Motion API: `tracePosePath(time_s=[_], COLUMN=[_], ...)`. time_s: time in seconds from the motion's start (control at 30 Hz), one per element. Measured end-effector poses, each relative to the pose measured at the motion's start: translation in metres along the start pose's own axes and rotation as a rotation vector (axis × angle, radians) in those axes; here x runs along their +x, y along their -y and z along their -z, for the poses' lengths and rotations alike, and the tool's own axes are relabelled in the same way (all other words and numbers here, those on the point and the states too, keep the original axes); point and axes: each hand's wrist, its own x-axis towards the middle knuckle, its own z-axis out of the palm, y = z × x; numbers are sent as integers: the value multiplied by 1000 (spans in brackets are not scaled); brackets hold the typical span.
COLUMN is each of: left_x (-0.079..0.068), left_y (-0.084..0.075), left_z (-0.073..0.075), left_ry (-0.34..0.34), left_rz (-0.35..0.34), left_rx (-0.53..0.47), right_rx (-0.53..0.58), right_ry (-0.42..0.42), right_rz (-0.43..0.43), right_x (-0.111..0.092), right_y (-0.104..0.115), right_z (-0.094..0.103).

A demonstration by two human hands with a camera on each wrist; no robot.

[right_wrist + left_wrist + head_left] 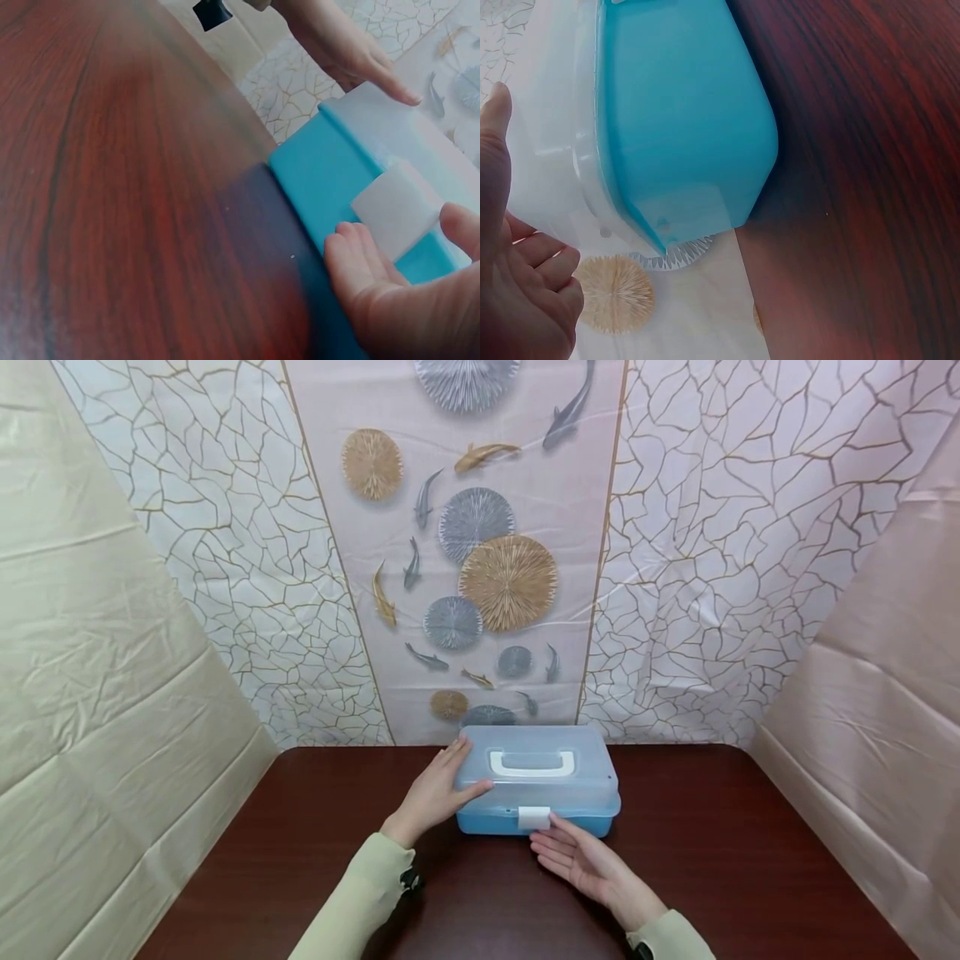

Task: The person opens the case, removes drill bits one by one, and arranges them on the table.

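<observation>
Box, head view: a blue box (537, 793) is sitting near the back edge of the desk (712, 827), its pale lid (592, 781) resting on the base and its white handle (532, 772) lying down.
Left grip, head view: the left grip (431, 795) is resting unclenched on the lid's left end, thumb reaching over the front.
Right grip, head view: the right grip (585, 862) is keeping its fingers straight just below the white latch (534, 817), thumb touching the latch's right edge.
Desk room, head view: desk surface is stretching to both sides of the box and toward the person; a printed backdrop (675, 568) is hanging behind the back edge.
Blue base, left wrist view: the base (682, 112) is filling the middle, its lower corner appearing close to the desk's edge, with broad desk surface spreading away opposite the lid.
Latch, right wrist view: the latch is lying between the right thumb and fingertips, while wide desk surface is running along the box's front.
</observation>
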Motion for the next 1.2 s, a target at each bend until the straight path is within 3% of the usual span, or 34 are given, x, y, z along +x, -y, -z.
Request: tracePosePath(time_s=[0.53, 0.87, 1.2], left_x=[1, -2, 0], left_y=[-2, -2, -2], left_z=[2, 4, 1], left_ry=[-4, 8, 18], left_rz=[1, 21, 26], left_rx=[-6, -1, -11], right_rx=[-41, -101, -64], right_ry=[-60, -33, -141], right_rz=[-42, -35, -32], right_x=[-5, -5, -1], right_y=[7, 4, 1], right_z=[-6, -8, -15])
